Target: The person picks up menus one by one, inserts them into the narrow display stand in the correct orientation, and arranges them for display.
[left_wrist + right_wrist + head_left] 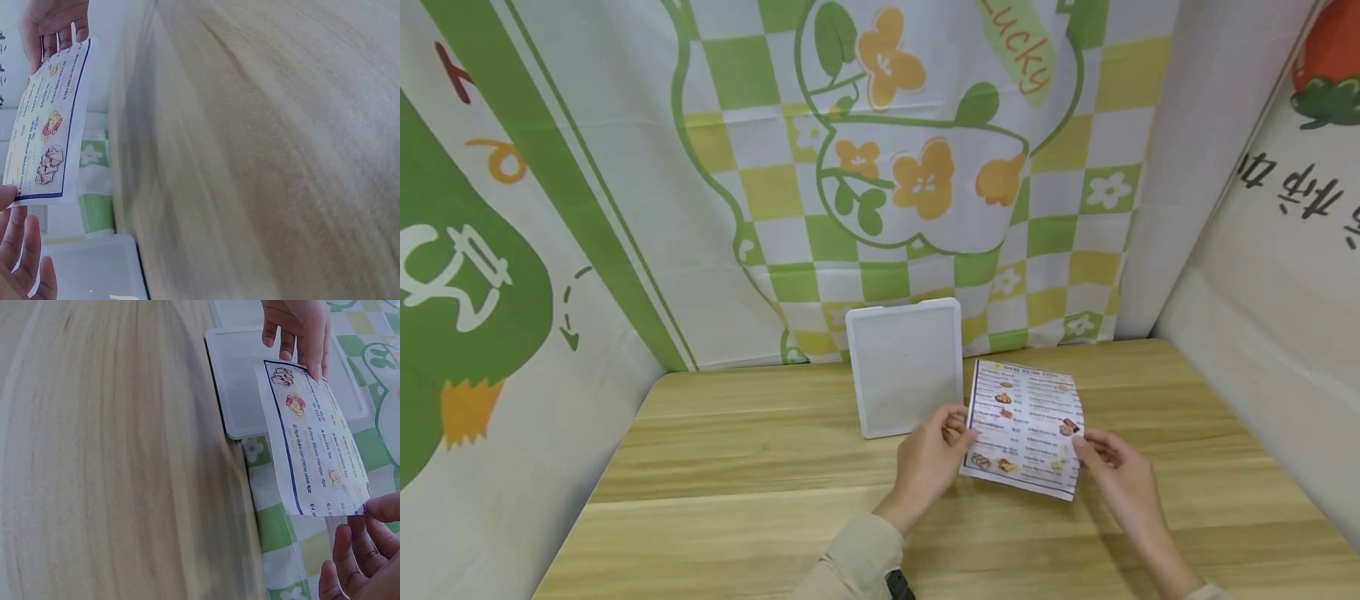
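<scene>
A printed menu sheet [1024, 425] with small food pictures is held up above the table between both hands, slightly bowed. My left hand [928, 454] pinches its left edge, thumb on the printed face and fingers behind. On the right edge my right hand [1123, 483] pinches the paper in the same manner. In the right wrist view the menu sheet [312, 444] spans from one hand to the other. Just left of the sheet a white-framed rectangular board [906, 371] stands upright, leaning slightly back; neither hand holds it.
The wood-grain table [737, 450] extends to both sides and toward me. Behind it hangs a green-and-yellow checked cloth [820, 225] with flowers. Printed white cloth walls [1262, 317] close in the left and right sides.
</scene>
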`<state>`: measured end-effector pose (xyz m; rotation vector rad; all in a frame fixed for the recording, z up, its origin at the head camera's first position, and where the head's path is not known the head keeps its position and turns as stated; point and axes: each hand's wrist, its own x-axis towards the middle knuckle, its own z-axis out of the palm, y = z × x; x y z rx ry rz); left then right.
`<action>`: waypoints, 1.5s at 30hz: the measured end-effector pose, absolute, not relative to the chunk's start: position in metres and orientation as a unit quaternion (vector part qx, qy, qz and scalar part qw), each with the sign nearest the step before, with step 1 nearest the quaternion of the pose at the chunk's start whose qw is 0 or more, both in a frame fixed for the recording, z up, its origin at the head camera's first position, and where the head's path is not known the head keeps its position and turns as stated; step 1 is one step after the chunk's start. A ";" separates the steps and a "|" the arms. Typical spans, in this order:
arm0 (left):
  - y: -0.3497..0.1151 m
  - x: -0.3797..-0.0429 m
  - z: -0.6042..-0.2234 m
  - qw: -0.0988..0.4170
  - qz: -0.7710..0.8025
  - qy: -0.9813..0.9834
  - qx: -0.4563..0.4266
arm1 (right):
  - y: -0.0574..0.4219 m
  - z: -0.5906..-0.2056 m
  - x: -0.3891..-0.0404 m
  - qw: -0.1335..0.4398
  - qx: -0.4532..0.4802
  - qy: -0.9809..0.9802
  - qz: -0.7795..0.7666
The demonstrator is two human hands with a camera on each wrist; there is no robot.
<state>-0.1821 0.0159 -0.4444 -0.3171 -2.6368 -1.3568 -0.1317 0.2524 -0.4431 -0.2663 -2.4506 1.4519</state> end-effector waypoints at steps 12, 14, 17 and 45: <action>0.003 -0.176 -0.428 0.098 -0.442 -0.885 -0.110 | 0.245 -0.429 -0.127 0.165 -0.079 -0.849 0.495; 0.000 -0.174 -0.426 0.098 -0.442 -0.885 -0.109 | 0.244 -0.427 -0.127 0.165 -0.078 -0.849 0.496; -0.003 -0.172 -0.423 0.101 -0.445 -0.883 -0.108 | 0.241 -0.424 -0.125 0.170 -0.069 -0.848 0.497; -0.041 -0.146 -0.400 0.145 -0.459 -0.870 -0.104 | 0.208 -0.396 -0.120 0.165 -0.055 -0.835 0.522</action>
